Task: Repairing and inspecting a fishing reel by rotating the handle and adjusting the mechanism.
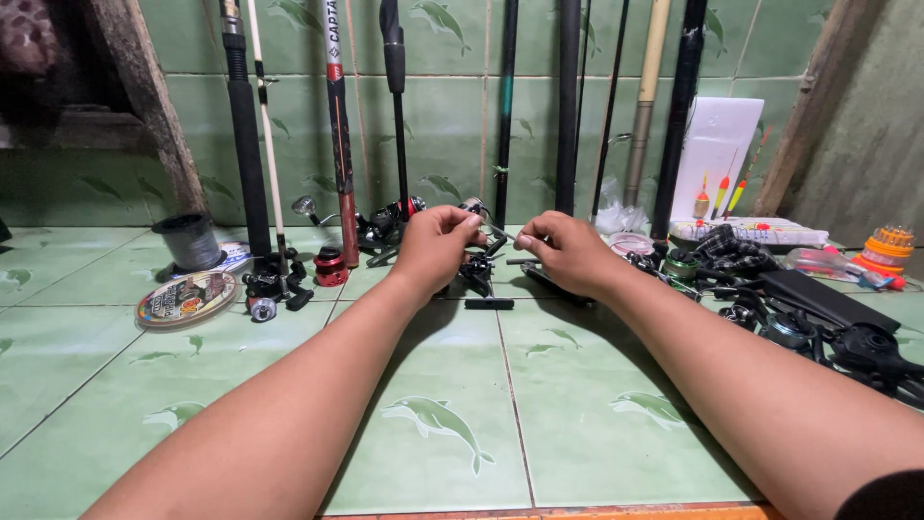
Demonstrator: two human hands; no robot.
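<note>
while both hands meet over the floor: they work at one small part.
left hand: fingertips pinched on a small metal part.
right hand: closed narrow near that part; whether it grips it, i cannot tell.
reel: black, on the tiled floor just below the hands.
handling: part looks light, stiff, smooth, easily dropped; best held by fingertips at its ends.

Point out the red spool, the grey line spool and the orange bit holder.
red spool (330,267): head view, on its red side wall.
grey line spool (190,241): head view, on its wound side.
orange bit holder (886,250): head view, on its orange body.
</note>
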